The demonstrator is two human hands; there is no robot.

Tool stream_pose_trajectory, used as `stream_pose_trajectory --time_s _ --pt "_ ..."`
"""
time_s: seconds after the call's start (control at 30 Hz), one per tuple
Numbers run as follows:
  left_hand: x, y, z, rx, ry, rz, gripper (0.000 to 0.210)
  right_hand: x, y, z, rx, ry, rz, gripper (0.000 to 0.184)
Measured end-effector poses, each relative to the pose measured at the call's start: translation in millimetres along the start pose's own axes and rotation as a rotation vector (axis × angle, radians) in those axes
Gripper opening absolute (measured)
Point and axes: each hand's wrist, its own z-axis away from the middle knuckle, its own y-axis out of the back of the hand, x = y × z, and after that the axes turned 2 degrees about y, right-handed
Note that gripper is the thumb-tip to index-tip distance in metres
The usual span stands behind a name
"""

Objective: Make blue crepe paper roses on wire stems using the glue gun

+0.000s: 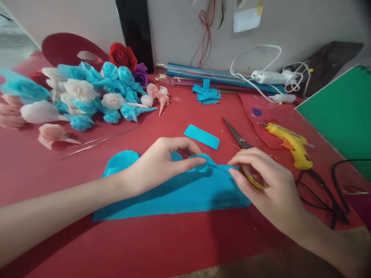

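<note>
Blue, white and pink paper flowers (84,90) are crowding the left of the red tabletop (139,243), and thin metal wires (98,143) are lying just in front of them. Next along, rounded blue paper pieces (122,159) are resting by the far left end of a blue paper stack (179,199). From where I'm standing, the left hand (171,162) is pinching a small blue paper piece (209,159) between thumb and forefinger, above the stack; the right hand (266,181) is closing thumb and forefinger on its other end. Beyond them a cut blue strip (202,137) is lying flat. Scissors (236,133) are lying partly behind the right hand; I can't tell whether it's touching them. Farther right, a yellow glue gun (290,144) is lying idle. I'd say the person is shaping that piece, and the next move is calling for a light, even pinch at both ends, without tearing.
</note>
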Motion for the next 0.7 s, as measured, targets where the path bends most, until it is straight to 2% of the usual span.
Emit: stream_pose_trajectory --time_s 0.13,0.2,0.33,0.37,0.5,0.7 --pt "17 2.2 8 0.025 -0.127 -0.045 0.003 -22 8 -11 -0.115 -0.068 -0.236 0.008" --pt "23 3.0 11 0.044 -0.188 -0.04 0.004 -31 7 -16 -0.142 -0.116 -0.368 0.003" --pt "27 2.2 16 0.059 -0.274 0.107 0.03 -40 3 -23 -0.071 -0.291 -0.663 0.006" --pt "26 1.2 17 0.047 -0.277 0.143 0.033 -41 1 -24 -0.049 -0.34 -0.736 0.008" --pt "21 -5.0 21 0.046 -0.212 0.239 0.022 -40 -6 -24 -0.002 -0.468 -0.894 0.016" --pt "19 -11.3 22 0.046 -0.104 0.345 0.018 -38 -17 -22 -0.035 -0.472 -0.902 0.015"
